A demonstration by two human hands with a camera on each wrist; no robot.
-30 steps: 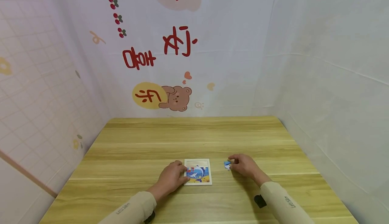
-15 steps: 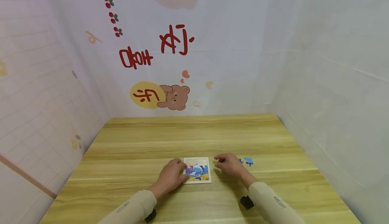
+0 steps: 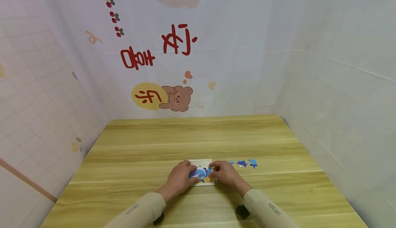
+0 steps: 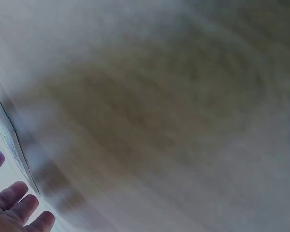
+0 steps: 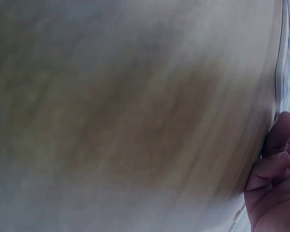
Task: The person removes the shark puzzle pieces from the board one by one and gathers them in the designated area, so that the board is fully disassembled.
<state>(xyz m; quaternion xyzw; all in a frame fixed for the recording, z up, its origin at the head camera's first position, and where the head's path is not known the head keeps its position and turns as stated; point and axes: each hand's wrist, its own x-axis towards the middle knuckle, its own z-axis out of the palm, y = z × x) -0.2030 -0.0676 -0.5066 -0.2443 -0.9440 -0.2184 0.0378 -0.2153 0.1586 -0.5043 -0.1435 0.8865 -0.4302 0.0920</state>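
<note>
We have the framed puzzle point(image 3: 201, 163) between our hands on the counter point(image 3: 185, 138). Our left hand point(image 3: 180, 177) rests on its left side, fingers relaxed; our right hand point(image 3: 226, 173) bends over the opposite side, and we can't tell whether it pinches anything. Uneven pressure from us could lift the seated pieces point(image 3: 201, 173); a careless rightward sweep could scatter the loose pieces point(image 3: 242, 163) just beyond our right hand.

The yellowish worktop point(image 3: 139, 145) (its wood grain runs side to side) carries a white-framed puzzle point(image 3: 202, 163) and, right of it, loose blue pieces point(image 3: 241, 163).
</note>
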